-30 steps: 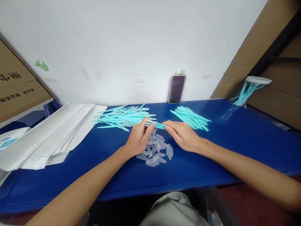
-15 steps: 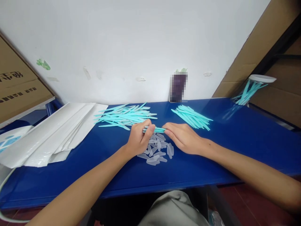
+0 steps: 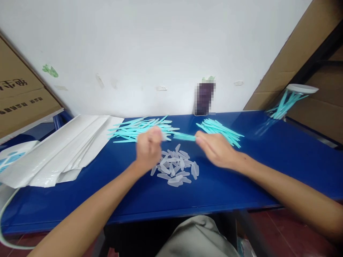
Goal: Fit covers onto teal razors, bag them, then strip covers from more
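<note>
My right hand (image 3: 217,148) is closed, thumb and fingers pinching the ends of a few turquoise plastic sticks (image 3: 184,137) that point left. My left hand (image 3: 149,148), smeared by motion, is closed just left of the sticks' tips, with a gap between. A blurred whitish translucent cap (image 3: 164,136) pokes out of its fingers; how many it holds is hidden. Below and between both hands lies a loose heap of translucent plastic caps (image 3: 174,166). Behind my left hand spreads a pile of turquoise sticks with capped-looking ends (image 3: 134,130). A neater pile of bare turquoise sticks (image 3: 221,132) lies beyond my right hand.
White plastic bags (image 3: 66,150) lie on the blue table (image 3: 128,200) at left, beside a cardboard box (image 3: 24,89). A lidded clear jar with turquoise sticks (image 3: 288,103) stands at the back right. A pixelated dark object (image 3: 204,98) leans on the white wall (image 3: 160,46).
My hands have moved apart: the left went left and up, the right slightly right and up. The sticks' left ends have come out of my left hand, uncovering more of the cap heap.
</note>
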`<state>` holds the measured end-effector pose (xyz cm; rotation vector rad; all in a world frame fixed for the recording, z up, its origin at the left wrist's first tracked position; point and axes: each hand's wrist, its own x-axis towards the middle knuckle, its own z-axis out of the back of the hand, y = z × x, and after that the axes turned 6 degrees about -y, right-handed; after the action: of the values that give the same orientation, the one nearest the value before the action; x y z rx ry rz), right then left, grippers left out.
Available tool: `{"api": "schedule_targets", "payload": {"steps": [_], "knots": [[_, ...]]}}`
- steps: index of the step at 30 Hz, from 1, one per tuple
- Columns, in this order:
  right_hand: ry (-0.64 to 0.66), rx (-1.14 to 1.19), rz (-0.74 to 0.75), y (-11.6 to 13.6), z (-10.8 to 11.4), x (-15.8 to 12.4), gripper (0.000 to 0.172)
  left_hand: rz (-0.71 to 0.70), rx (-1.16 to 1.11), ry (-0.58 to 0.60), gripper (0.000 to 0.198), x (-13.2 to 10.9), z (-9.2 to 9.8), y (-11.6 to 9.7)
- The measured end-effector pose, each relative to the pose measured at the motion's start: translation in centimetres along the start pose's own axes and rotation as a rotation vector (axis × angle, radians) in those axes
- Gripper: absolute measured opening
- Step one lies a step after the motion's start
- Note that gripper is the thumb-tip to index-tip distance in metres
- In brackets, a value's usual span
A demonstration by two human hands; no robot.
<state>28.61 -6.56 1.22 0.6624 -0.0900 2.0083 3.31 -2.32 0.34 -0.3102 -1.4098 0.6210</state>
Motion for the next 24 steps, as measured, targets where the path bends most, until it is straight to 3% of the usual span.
{"api": "schedule_targets", "payload": {"steps": [2,3,4,5,8,11,15,20,24], "knots": [[-0.037,-0.151,-0.179,-2.7,0.6,0.5,0.047,0.072,-0.008,-0.230,0.052,1.2,1.8,1.1],[-0.040,-0.244,-0.288,-4.0,1.0,0.7,0.048,0.056,0.019,-0.270,0.052,1.7,2.6,1.6],[-0.027,-0.327,-0.388,-5.3,1.4,0.9,0.050,0.002,0.071,-0.238,0.052,2.0,3.3,2.0],[-0.005,-0.393,-0.470,-6.5,1.8,1.1,0.052,-0.073,0.123,-0.152,0.051,2.1,3.7,2.3],[0.074,-0.516,-0.608,-8.8,2.3,1.3,0.054,-0.281,0.267,0.279,0.046,1.6,3.5,2.5],[0.149,-0.563,-0.625,-9.6,2.0,1.0,0.052,-0.327,0.337,0.592,0.042,0.4,2.1,2.0],[0.236,-0.554,-0.601,-9.6,1.1,0.9,0.052,-0.298,0.369,0.697,0.046,-0.3,1.1,1.7],[0.270,-0.554,-0.630,-9.4,0.8,1.1,0.053,-0.201,0.425,0.803,0.051,0.1,1.5,1.6],[0.265,-0.578,-0.654,-9.0,1.1,1.1,0.053,-0.160,0.481,0.808,0.051,0.4,1.7,1.7]]}}
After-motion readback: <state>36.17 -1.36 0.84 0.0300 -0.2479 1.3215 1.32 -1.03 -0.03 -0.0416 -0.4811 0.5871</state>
